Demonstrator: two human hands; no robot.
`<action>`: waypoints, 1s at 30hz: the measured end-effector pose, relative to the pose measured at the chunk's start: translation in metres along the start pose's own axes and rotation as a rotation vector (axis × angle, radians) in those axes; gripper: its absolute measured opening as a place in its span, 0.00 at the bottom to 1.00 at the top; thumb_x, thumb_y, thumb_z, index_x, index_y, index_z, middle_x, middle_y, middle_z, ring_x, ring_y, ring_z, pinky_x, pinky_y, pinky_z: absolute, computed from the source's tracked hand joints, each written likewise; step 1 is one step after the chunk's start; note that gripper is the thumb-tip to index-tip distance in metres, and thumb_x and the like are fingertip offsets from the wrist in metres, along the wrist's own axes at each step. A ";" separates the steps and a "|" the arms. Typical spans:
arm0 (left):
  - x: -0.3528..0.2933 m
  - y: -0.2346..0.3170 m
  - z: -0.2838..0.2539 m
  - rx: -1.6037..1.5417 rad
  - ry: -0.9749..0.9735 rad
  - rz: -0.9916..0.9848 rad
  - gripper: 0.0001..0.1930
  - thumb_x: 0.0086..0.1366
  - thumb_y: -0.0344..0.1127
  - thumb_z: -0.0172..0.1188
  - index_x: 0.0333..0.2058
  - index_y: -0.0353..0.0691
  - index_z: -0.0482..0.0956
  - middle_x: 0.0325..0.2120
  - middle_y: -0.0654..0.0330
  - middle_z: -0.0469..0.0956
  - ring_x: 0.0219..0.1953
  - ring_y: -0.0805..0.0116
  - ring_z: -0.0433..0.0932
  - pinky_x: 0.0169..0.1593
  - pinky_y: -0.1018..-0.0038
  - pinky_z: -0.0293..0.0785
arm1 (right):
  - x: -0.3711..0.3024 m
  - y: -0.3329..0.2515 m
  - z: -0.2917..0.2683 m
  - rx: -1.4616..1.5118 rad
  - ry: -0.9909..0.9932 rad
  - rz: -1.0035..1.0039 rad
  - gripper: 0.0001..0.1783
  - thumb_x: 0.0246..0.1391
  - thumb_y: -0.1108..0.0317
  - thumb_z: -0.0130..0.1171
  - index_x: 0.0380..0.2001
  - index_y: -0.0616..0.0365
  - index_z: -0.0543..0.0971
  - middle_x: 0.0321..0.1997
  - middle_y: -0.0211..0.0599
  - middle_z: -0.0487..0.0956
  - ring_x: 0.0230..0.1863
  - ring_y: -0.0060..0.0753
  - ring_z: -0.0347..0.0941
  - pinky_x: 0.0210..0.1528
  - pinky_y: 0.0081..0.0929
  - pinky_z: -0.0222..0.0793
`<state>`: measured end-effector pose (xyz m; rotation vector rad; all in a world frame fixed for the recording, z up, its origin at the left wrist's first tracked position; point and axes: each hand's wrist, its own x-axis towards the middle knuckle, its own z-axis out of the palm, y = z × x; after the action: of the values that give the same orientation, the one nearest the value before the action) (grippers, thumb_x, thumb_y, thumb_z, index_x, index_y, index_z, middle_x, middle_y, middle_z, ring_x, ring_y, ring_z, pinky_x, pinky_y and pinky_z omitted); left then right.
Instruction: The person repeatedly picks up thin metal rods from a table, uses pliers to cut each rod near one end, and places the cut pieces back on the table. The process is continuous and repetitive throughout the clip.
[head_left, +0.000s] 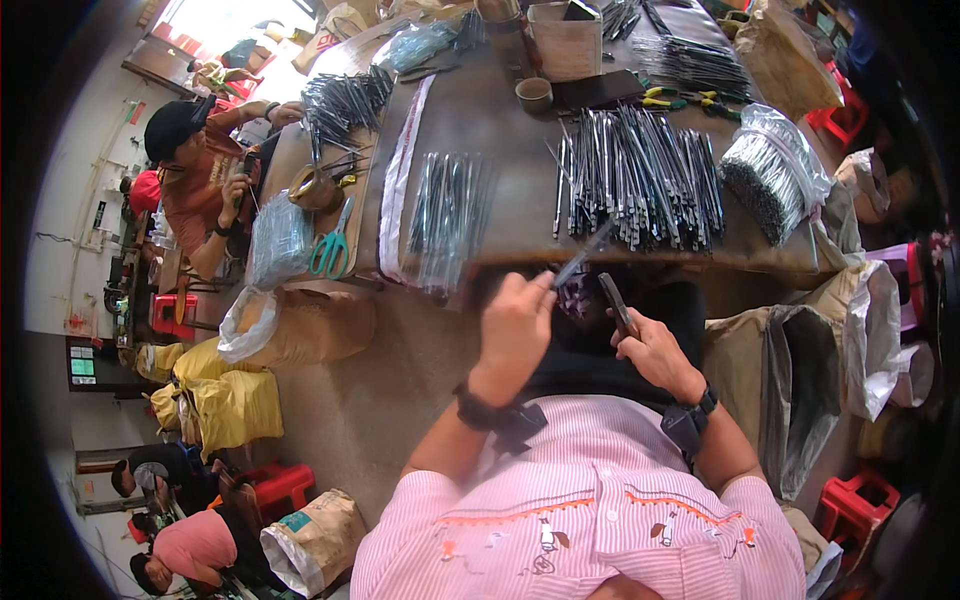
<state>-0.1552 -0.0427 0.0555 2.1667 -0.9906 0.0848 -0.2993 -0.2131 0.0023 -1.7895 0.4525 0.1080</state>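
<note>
In front of my body, my left hand [515,325] pinches a thin, clear-looking strip [583,254], blurred by motion, that points up and to the right. My right hand [655,352] is closed around a short, dark, narrow tool [617,303]; its exact kind cannot be made out. Just beyond my hands, a wide row of dark metal strips [640,180] lies on the table. To its left, several similar strips in clear plastic [445,215] lie side by side, their lower ends near the table's front edge.
A plastic-wrapped bundle of thin silvery rods [770,175] lies at the table's right. Farther back are a small round cup [534,95], yellow-handled pliers [660,98] and a pale bin [565,42]. Teal-handled scissors [332,245] lie left. A co-worker [205,180] sits there; sacks [310,325] stand below.
</note>
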 end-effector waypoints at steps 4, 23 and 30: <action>0.031 -0.055 -0.004 0.207 0.163 -0.157 0.12 0.60 0.31 0.57 0.40 0.32 0.81 0.29 0.44 0.75 0.33 0.46 0.75 0.37 0.60 0.71 | -0.005 -0.002 -0.003 0.234 -0.013 0.061 0.30 0.43 0.71 0.46 0.55 0.65 0.69 0.30 0.34 0.76 0.26 0.22 0.72 0.26 0.18 0.66; 0.083 -0.050 0.060 0.364 -0.059 -0.223 0.14 0.56 0.37 0.61 0.38 0.35 0.79 0.34 0.44 0.75 0.40 0.46 0.75 0.44 0.59 0.72 | -0.012 0.001 -0.015 0.496 -0.004 0.073 0.30 0.43 0.74 0.45 0.54 0.69 0.67 0.29 0.39 0.77 0.25 0.26 0.74 0.25 0.19 0.68; 0.100 -0.078 0.084 0.069 -0.121 -0.245 0.11 0.51 0.34 0.60 0.32 0.35 0.81 0.29 0.47 0.80 0.34 0.49 0.80 0.42 0.63 0.76 | -0.027 0.003 -0.022 0.546 0.021 0.105 0.28 0.43 0.75 0.44 0.52 0.68 0.68 0.29 0.40 0.77 0.24 0.28 0.74 0.24 0.19 0.68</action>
<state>-0.0519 -0.1269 -0.0181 2.3629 -0.7895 -0.1315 -0.3283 -0.2282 0.0140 -1.2321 0.5322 0.0331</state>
